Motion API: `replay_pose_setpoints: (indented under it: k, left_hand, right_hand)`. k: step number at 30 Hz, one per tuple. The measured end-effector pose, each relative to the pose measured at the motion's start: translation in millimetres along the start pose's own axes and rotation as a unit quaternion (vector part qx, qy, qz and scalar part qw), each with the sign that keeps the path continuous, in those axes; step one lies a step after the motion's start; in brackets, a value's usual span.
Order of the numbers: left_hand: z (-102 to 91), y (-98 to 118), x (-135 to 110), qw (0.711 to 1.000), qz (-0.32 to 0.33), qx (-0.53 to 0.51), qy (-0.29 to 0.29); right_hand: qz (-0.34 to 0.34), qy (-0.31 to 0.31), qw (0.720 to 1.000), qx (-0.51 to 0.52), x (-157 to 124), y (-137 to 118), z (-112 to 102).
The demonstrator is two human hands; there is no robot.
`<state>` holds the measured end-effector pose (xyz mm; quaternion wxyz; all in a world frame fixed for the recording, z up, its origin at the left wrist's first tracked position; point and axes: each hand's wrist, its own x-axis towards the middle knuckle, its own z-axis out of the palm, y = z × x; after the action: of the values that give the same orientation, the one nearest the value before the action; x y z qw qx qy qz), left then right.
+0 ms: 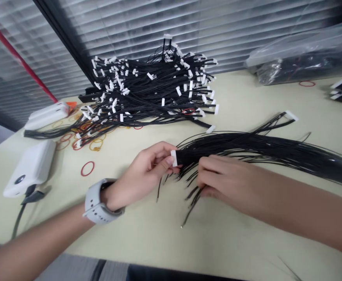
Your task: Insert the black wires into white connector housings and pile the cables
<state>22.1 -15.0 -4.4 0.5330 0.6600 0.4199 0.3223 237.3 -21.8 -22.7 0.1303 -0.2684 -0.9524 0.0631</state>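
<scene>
Because the left hand (141, 175) pinches a white connector (174, 158) between thumb and fingers while a black wire bundle (261, 150) fans out from it across the tabletop (218, 238), a hard tug could strain the wires where they enter the connector; the right hand (226, 181) curls over loose strands (193, 191) just beside it, though whether it grips any I cannot tell; strands slipping free could cross and tangle. A second white connector (291, 115) ends a branch at the bundle's far side; beyond, a heap of wire harnesses with white connectors (147, 91) lies near enough that a wide sweep could snag it. A grey smartwatch (100, 201) sits near a red rubber band (87, 168); a white device (30, 168) and a clear plastic bag of wiring (302, 54) stand farther off.
</scene>
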Motion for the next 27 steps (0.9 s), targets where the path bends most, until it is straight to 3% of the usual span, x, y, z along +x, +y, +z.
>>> replay_pose_setpoints:
  k: [13, 23, 27]
  left_hand:
    - [0.1, 4.4, 1.4, 0.999, -0.047, -0.020, -0.003]
    - [-2.4, 5.0, 2.4, 0.998, -0.050, -0.028, -0.005]
    - [-3.5, 5.8, 2.2, 0.998, -0.055, -0.022, -0.018]
  right_hand:
    - [-0.002, 0.034, 0.987, -0.159, 2.1, -3.1, 9.7]
    - [0.019, 0.033, 0.999, 0.006, 4.3, 1.7, 1.9]
    - [0.069, 0.037, 0.994, 0.080, 10.1, -3.6, -5.8]
